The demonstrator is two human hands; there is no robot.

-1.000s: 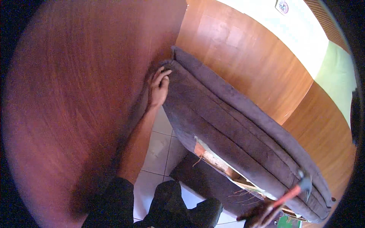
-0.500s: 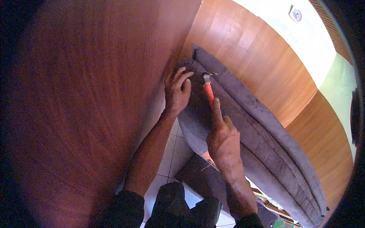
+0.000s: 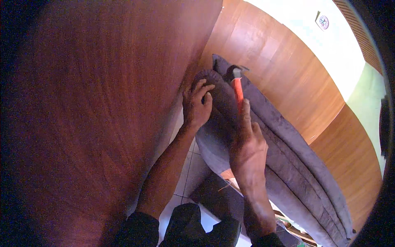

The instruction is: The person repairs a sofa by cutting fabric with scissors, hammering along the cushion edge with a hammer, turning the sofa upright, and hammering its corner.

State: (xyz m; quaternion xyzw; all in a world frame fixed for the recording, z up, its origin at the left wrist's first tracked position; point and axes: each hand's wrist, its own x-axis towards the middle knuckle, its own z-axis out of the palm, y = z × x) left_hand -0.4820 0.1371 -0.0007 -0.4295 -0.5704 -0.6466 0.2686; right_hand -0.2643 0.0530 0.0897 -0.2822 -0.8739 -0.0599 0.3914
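My left hand rests on the near end of a long purple-grey upholstered sofa piece, its fingers spread and bent over the padded corner. My right hand is closed round the red handle of a hammer, index finger along the handle. The metal head is just right of my left hand's fingers, over the padding; whether it touches the fabric I cannot tell. Lower down, a torn opening in the piece shows pale material and loose strands.
A large dark wooden panel fills the left side. Wooden wall panelling stands behind the padding, below white and pale green wall with a round emblem. Light floor tiles and a dark flat piece lie below.
My right hand swung the hammer from the lower right up beside my left hand, then a little further upward. The view shifted, and my left hand stayed at the padded corner.
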